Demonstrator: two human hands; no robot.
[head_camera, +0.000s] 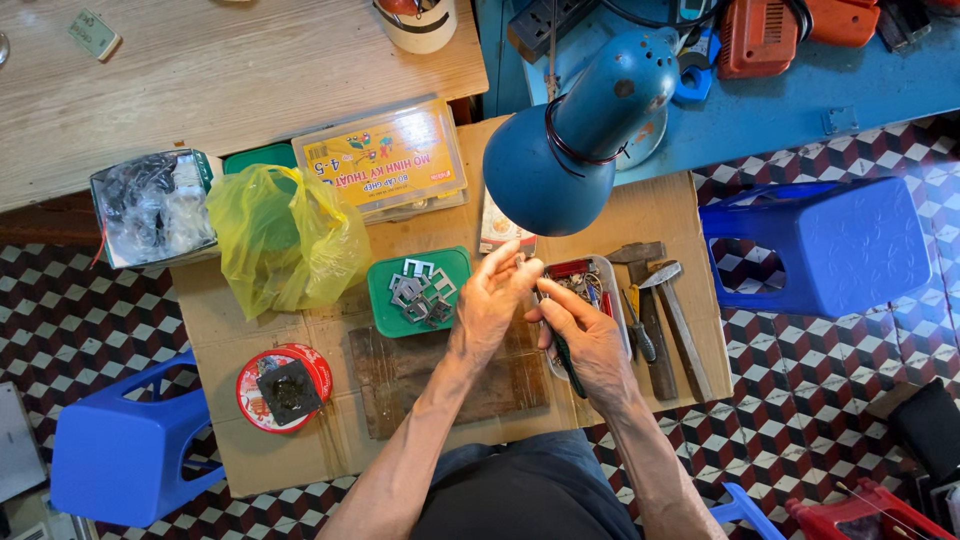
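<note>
At the far left, a clear box (152, 207) stuffed with dark wires is being kept on the cardboard sheet (260, 450), and a yellow plastic bag (285, 240) is slumped just beside it. Lower down, a red round lid (284, 387) is being used as a dish for a dark square block. A green tray (418, 291) with grey metal plates piled in it is lying just left of the hands. The left hand (492, 300) is being held raised over the tray's right edge, its fingers loosely curled, with the fingertips pinched towards the right hand; what is being pinched between them is too small to tell. The right hand (588, 338) is being closed around a green-handled tool (568, 362), whose long axis is running from the palm down towards the person. Directly beneath and right of that hand, a grey tray (603, 281) of small tools and parts is being kept, with hammers (672, 318) lying beside it
</note>
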